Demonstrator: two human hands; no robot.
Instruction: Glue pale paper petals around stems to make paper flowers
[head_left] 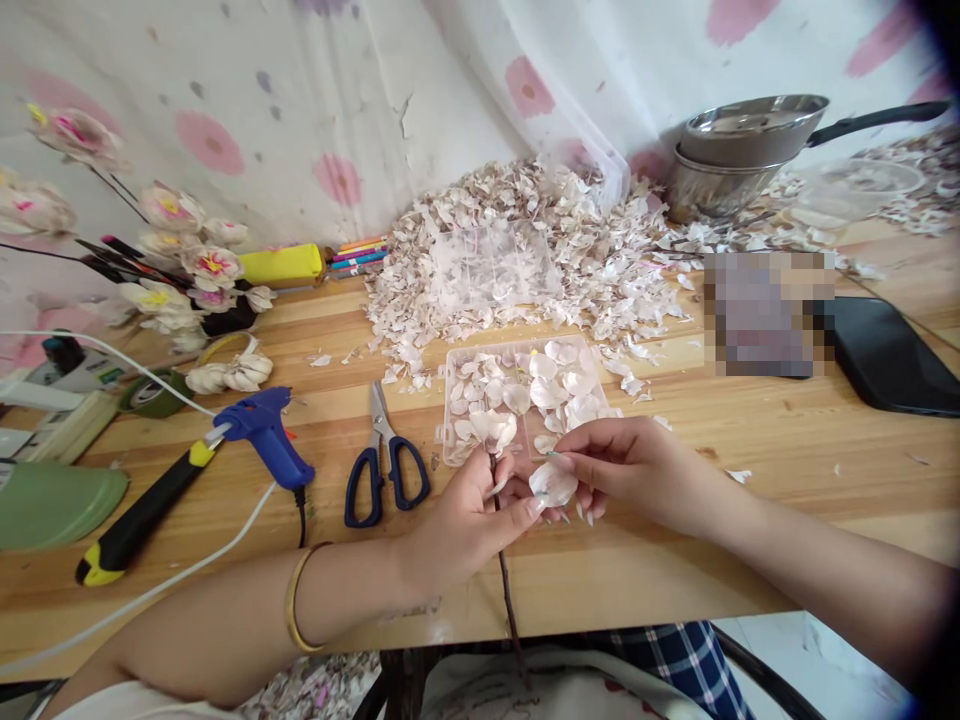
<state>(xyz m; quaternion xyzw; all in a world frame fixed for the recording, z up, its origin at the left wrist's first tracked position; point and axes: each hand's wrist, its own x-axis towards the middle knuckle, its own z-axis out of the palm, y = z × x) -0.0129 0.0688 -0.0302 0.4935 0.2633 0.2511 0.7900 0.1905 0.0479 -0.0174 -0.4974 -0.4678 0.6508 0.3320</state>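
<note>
My left hand (487,505) is closed around the dark stem (508,590) of a white artificial flower (495,428), whose head stands above my fingers. A loose white petal (553,482) lies between my two hands, its lower edge at my left thumb. With fingers pinched, my right hand (619,460) holds the petal at its upper edge. Just behind the flower sits a clear compartment box (525,448) with many pale petals in it. The blue-handled scissors (386,470) lie to the left of my left hand.
A blue glue gun (262,425) and a black-yellow tool handle (146,515) lie at left, with a white cord (225,550). Finished flowers (214,265) stand behind them. A petal heap (517,200) surrounds another clear box (491,265). Metal pans (735,160) and a phone (892,350) are at right.
</note>
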